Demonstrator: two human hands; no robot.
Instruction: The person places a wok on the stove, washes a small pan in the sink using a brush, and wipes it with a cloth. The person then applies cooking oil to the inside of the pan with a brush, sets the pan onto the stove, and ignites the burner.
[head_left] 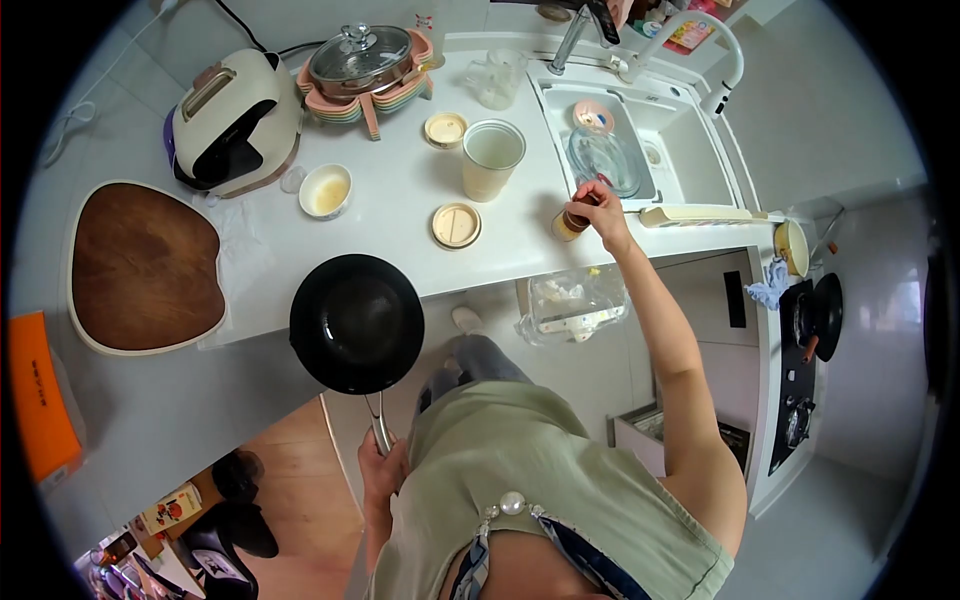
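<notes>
My left hand [383,468] is closed around the metal handle of a black frying pan [357,325], which it holds level at the counter's front edge. The pan's dark inside faces up and looks shiny. My right hand [597,213] has its fingers closed on the brown top of a small jar [568,226] with yellowish contents, near the front edge by the sink. To its left are a tall pale container [493,160] and a round cream lid [457,226]. A second cream lid [445,130] lies further back.
A sink [686,150] holding glass dishes is at the back right. On the left are a cutting board [145,268], a cream appliance [236,122] and a small bowl [325,191]. Below the counter hangs a bag-lined bin [575,305]. The stove [793,400] is far right.
</notes>
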